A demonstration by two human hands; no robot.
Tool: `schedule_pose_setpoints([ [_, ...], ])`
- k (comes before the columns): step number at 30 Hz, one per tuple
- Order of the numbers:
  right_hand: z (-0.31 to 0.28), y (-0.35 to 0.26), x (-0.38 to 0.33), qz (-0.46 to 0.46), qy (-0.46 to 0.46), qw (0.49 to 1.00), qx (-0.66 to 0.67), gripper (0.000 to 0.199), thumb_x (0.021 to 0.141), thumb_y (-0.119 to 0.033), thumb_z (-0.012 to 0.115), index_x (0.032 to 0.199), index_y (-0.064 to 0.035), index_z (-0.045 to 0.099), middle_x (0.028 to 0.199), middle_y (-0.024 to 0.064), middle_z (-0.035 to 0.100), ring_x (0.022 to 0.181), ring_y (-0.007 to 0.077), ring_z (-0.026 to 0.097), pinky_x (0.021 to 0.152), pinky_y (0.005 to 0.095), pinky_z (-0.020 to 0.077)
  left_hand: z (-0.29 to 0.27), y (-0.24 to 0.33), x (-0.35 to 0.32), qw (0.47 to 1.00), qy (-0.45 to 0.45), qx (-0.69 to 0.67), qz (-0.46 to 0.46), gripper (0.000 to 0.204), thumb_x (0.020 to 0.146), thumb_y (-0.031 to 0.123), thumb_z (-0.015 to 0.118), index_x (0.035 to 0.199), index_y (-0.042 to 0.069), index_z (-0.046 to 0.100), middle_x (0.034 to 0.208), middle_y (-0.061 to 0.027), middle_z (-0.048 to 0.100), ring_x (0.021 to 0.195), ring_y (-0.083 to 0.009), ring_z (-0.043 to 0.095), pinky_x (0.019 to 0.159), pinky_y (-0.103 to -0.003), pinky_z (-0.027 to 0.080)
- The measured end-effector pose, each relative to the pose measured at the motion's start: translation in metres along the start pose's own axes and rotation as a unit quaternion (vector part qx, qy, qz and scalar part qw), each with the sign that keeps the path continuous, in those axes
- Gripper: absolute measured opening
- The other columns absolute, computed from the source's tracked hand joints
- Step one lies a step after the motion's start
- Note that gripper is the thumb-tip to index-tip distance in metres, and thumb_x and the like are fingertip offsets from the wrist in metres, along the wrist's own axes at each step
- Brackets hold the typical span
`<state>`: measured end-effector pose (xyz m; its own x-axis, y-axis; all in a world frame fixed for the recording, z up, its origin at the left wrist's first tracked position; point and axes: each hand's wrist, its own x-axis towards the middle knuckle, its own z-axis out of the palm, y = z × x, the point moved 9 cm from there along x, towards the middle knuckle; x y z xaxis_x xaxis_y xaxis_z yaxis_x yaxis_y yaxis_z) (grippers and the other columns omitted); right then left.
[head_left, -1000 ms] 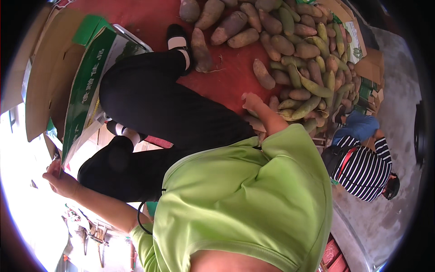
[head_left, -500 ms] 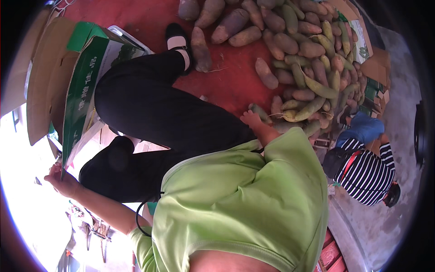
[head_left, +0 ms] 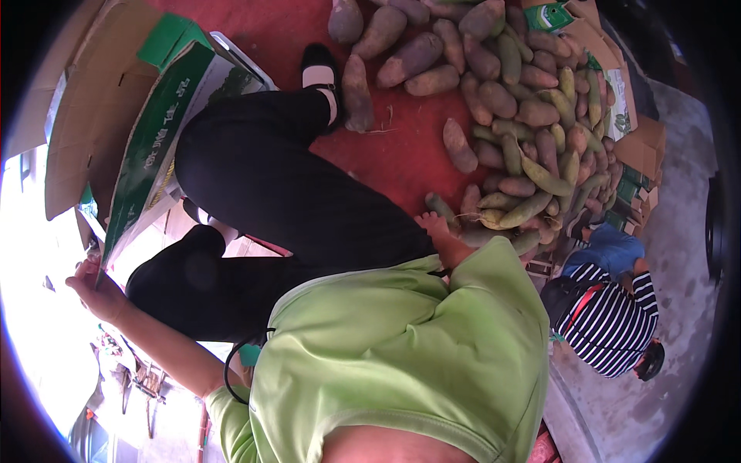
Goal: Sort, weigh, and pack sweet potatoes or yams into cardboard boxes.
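My left hand [head_left: 96, 293] is closed on the lower edge of a green carton flap [head_left: 154, 143], part of an opened cardboard box [head_left: 104, 104]. The flap stands tilted beside my bent leg. At my hip, my right hand [head_left: 438, 228] rests near my thigh with its fingertips partly spread, and nothing shows in it. Just beyond those fingers lies a greenish radish [head_left: 440, 207], at the near edge of a large heap of long purple-red and green radishes [head_left: 538, 113].
A red ground cover [head_left: 386, 154] lies under the heap, with a few radishes near my shoe [head_left: 320, 73]. Open cartons [head_left: 641, 147] stand beyond the heap. At the right, another person [head_left: 610, 324] in a striped top bends over on the grey floor. Strong glare washes out the left side.
The view has shifted slightly, so the box and radishes sit a little further right and lower. My left hand still grips the flap; my right hand stays by my thigh.
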<state>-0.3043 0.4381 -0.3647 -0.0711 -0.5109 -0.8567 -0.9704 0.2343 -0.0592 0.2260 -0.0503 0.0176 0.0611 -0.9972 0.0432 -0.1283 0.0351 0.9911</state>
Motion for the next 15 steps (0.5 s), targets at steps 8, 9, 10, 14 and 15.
schedule_pose_setpoints([
  [8, 0.007, 0.011, 0.002, 0.050, 0.006, 0.999, 0.000, 0.037, 0.075, -0.034, 0.063, 0.104, -0.0129, 0.054, 0.105, 0.0079, 0.056, 0.100, 0.0269, 0.052, 0.076, 0.0433, 0.0442, -0.008, -0.005, 0.002, 1.000, -0.027, 0.004, -0.006, 0.057, 0.095, 0.046, 0.031, 0.088, 0.000, 0.065, 0.082, -0.0098, 0.058, 0.084, -0.0215, 0.054, 0.082, -0.037, 0.039],
  [9, 0.017, 0.016, 0.005, 0.054, 0.004, 0.999, -0.002, 0.041, 0.072, -0.033, 0.066, 0.105, -0.0128, 0.052, 0.104, 0.0082, 0.056, 0.100, 0.0275, 0.053, 0.076, 0.0436, 0.0443, -0.007, -0.011, 0.005, 1.000, -0.027, -0.002, -0.016, 0.058, 0.095, 0.047, 0.032, 0.085, -0.001, 0.063, 0.083, -0.0092, 0.058, 0.087, -0.0212, 0.053, 0.085, -0.036, 0.036],
  [10, 0.026, 0.021, 0.007, 0.059, 0.002, 0.998, -0.004, 0.045, 0.069, -0.031, 0.069, 0.106, -0.0127, 0.051, 0.104, 0.0085, 0.056, 0.100, 0.0281, 0.053, 0.076, 0.0438, 0.0443, -0.006, -0.016, 0.007, 0.999, -0.028, -0.009, -0.026, 0.059, 0.094, 0.049, 0.034, 0.082, -0.001, 0.062, 0.083, -0.0087, 0.058, 0.090, -0.0209, 0.052, 0.089, -0.036, 0.032],
  [14, -0.037, 0.006, 0.019, 0.018, 0.107, 0.990, 0.096, 0.046, 0.067, -0.026, 0.069, 0.105, -0.0098, 0.049, 0.099, 0.0138, 0.057, 0.098, 0.0332, 0.054, 0.078, 0.0458, 0.0457, -0.007, -0.007, 0.000, 1.000, -0.020, 0.013, -0.020, 0.058, 0.095, 0.046, 0.032, 0.085, 0.000, 0.064, 0.081, -0.0092, 0.056, 0.085, -0.0212, 0.053, 0.084, -0.037, 0.037],
  [15, -0.066, 0.006, 0.021, 0.007, 0.183, 0.970, 0.161, 0.039, 0.069, -0.024, 0.065, 0.101, -0.0078, 0.050, 0.096, 0.0166, 0.058, 0.094, 0.0352, 0.056, 0.077, 0.0464, 0.0468, -0.002, -0.002, -0.002, 1.000, -0.007, 0.016, -0.009, 0.058, 0.095, 0.047, 0.032, 0.085, 0.000, 0.064, 0.081, -0.0094, 0.056, 0.085, -0.0215, 0.053, 0.084, -0.037, 0.037],
])
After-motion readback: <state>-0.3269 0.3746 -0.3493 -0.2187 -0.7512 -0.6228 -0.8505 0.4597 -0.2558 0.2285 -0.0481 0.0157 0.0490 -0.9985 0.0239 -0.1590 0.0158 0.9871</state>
